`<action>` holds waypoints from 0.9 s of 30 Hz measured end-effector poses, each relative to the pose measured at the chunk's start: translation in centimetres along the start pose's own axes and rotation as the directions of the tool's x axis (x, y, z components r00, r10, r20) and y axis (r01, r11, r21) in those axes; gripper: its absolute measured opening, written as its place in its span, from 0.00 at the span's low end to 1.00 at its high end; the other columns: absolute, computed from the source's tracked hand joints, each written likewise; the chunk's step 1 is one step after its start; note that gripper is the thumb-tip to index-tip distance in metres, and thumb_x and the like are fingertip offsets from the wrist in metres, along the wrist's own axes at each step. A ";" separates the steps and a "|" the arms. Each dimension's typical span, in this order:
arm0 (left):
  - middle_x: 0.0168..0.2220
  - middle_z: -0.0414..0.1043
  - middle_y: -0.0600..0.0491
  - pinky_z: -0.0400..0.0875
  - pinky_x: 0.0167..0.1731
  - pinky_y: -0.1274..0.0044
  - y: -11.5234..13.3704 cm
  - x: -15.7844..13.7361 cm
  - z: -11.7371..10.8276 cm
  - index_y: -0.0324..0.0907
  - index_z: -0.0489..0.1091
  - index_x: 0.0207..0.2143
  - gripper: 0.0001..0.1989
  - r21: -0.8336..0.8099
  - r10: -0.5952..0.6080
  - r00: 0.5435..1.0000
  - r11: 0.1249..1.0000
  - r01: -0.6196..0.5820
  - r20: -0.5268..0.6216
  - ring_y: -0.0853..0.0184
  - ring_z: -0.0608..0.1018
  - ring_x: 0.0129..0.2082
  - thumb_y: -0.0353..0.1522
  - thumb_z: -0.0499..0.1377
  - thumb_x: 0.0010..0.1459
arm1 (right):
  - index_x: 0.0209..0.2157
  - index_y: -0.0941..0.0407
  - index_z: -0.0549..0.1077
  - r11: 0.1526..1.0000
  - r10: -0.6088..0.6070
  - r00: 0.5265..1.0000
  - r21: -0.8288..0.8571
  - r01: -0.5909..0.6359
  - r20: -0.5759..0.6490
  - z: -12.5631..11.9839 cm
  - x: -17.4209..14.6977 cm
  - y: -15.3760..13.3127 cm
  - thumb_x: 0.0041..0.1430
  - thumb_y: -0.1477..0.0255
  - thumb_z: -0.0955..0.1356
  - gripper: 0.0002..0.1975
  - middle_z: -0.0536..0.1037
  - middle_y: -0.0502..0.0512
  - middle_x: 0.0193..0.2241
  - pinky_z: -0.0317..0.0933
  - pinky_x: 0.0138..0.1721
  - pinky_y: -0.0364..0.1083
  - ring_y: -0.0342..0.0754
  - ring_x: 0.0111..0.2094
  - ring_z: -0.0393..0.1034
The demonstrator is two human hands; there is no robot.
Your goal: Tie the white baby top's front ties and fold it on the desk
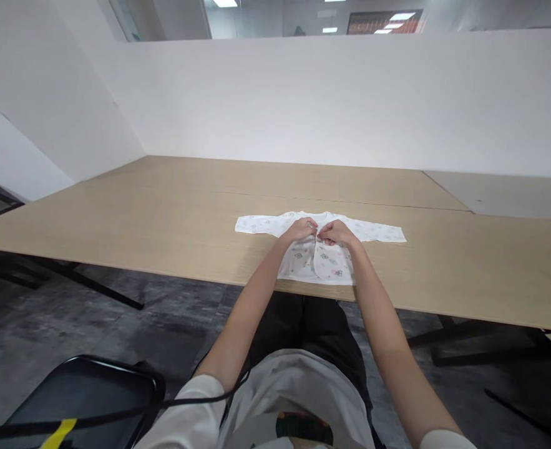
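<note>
A small white baby shirt [334,263] with a faint printed pattern lies face up on the table, its sleeves stretched out to both sides. The front panels overlap along a curved edge in the middle. My left hand [302,229] has its fingers closed on the fabric at the front opening. Just beside it, my right hand [337,232] pinches the same opening from the other side. The fingertips of both hands nearly meet over the chest. Whatever small fastening may lie between them is hidden by the fingers.
The shirt lies close to the front edge of the wooden table [163,218]. A white wall [303,100] stands behind the table. At the lower left is a black chair [88,393], and a black cable [163,404] with a yellow tag crosses in front of it.
</note>
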State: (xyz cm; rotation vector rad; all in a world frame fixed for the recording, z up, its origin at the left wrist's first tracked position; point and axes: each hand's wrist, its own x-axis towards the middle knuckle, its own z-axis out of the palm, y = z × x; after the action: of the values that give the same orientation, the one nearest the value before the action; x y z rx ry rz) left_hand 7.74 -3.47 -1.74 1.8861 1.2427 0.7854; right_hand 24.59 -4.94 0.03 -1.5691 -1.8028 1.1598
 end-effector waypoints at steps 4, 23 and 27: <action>0.27 0.73 0.54 0.66 0.30 0.80 -0.3 0.0 0.1 0.38 0.70 0.39 0.15 0.028 0.028 0.999 0.999 -0.028 0.019 0.70 0.73 0.28 0.29 0.58 0.45 | 0.20 0.61 0.71 0.999 -0.012 1.000 0.037 0.011 0.013 0.0 0.3 0.5 0.46 0.79 0.68 0.04 0.68 0.48 0.12 0.55 0.18 0.38 0.38 0.15 0.60; 0.28 0.72 0.56 0.66 0.29 0.79 1.2 -0.9 -1.3 0.40 0.70 0.38 0.17 -0.001 0.030 0.965 1.000 -0.031 0.260 0.69 0.74 0.28 0.29 0.60 0.41 | 0.15 0.59 0.68 0.988 -0.002 1.000 -0.155 0.000 -0.011 -0.1 0.5 0.5 0.50 0.72 0.69 0.13 0.66 0.49 0.11 0.52 0.16 0.39 0.38 0.13 0.57; 0.26 0.73 0.56 0.66 0.29 0.78 1.9 -1.3 -1.7 0.40 0.66 0.42 0.22 -0.115 0.032 0.900 0.993 0.020 0.434 0.69 0.75 0.26 0.29 0.63 0.41 | 0.17 0.59 0.70 0.994 0.049 0.963 -0.109 -0.020 0.264 -1.0 -0.4 -0.3 0.48 0.68 0.71 0.13 0.66 0.49 0.11 0.50 0.15 0.39 0.37 0.13 0.55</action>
State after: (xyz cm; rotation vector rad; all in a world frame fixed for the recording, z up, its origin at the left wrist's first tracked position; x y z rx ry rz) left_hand 6.82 -4.75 0.61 1.8384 0.8892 0.3925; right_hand 25.28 -5.09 0.87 -1.5696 -2.0447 1.3674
